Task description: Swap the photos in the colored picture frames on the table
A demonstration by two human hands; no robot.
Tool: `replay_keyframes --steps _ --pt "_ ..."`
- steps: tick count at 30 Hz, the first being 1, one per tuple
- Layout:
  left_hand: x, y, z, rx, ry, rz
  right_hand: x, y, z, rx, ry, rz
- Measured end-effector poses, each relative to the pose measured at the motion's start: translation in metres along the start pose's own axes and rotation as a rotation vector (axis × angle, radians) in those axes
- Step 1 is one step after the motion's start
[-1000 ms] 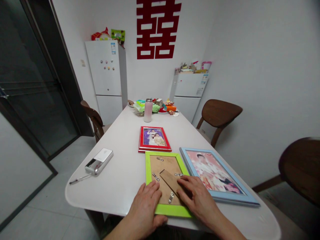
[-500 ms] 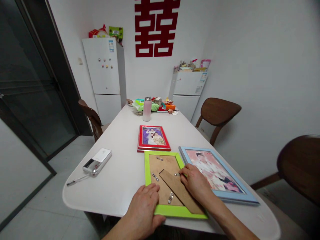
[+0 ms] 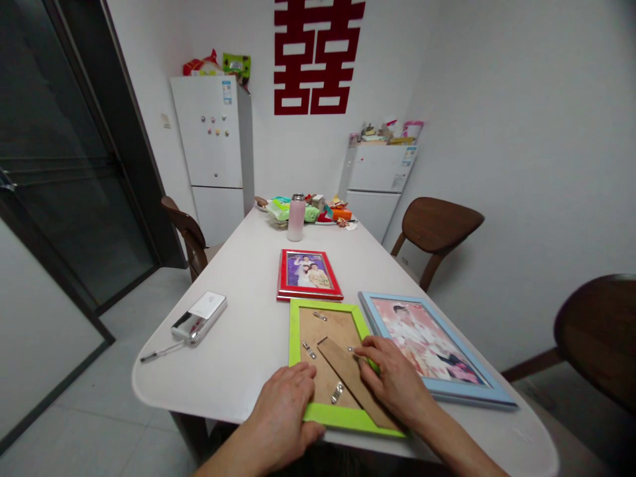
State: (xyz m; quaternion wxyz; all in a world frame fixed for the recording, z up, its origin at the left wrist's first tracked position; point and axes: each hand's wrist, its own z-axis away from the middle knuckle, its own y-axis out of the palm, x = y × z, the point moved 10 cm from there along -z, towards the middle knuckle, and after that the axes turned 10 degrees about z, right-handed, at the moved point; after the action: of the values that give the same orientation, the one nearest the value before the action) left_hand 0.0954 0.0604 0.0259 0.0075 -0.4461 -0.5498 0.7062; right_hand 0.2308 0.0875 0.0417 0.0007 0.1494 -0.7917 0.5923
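A lime-green picture frame (image 3: 342,417) lies face down at the near end of the table, its brown backboard (image 3: 328,324) up. My left hand (image 3: 285,404) grips its near left corner, fingers on the left side and thumb at the near edge. Bent over the right side, my right hand (image 3: 392,371) has its fingertips at a small metal clip (image 3: 350,349), which they partly hide. Other metal clips sit at the far side, the left side (image 3: 309,350) and the near side (image 3: 337,393). A brown stand leg (image 3: 348,374) lies slanted across the backboard, partly under my right hand.
A light-blue framed photo (image 3: 427,341) lies close on the right, a red framed photo (image 3: 311,275) just beyond. A power bank with a cable (image 3: 201,318) lies on the left. Farther back stand a pink bottle (image 3: 297,218) and assorted packets (image 3: 313,211). Brown chairs (image 3: 437,225) flank the table.
My right fingers have shifted slightly at the right-hand clip, the index finger now stretched more toward it. My left hand keeps its hold on the corner. The view has moved a little.
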Motion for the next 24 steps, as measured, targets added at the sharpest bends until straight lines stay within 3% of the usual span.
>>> replay_keyframes --steps 4,7,17,24 --pt "0.002 -0.001 0.001 0.001 -0.006 -0.008 0.045 -0.002 0.017 0.064 -0.204 -0.106" --pt "0.002 -0.002 0.001 0.001 -0.004 -0.02 0.063 -0.004 0.024 0.081 -0.283 -0.078" --pt "0.002 0.0 0.002 -0.002 0.014 -0.015 0.064 -0.005 0.034 0.079 -0.341 -0.032" --pt "0.003 0.0 0.003 -0.009 0.023 -0.008 0.062 0.005 0.007 0.069 -0.219 -0.077"
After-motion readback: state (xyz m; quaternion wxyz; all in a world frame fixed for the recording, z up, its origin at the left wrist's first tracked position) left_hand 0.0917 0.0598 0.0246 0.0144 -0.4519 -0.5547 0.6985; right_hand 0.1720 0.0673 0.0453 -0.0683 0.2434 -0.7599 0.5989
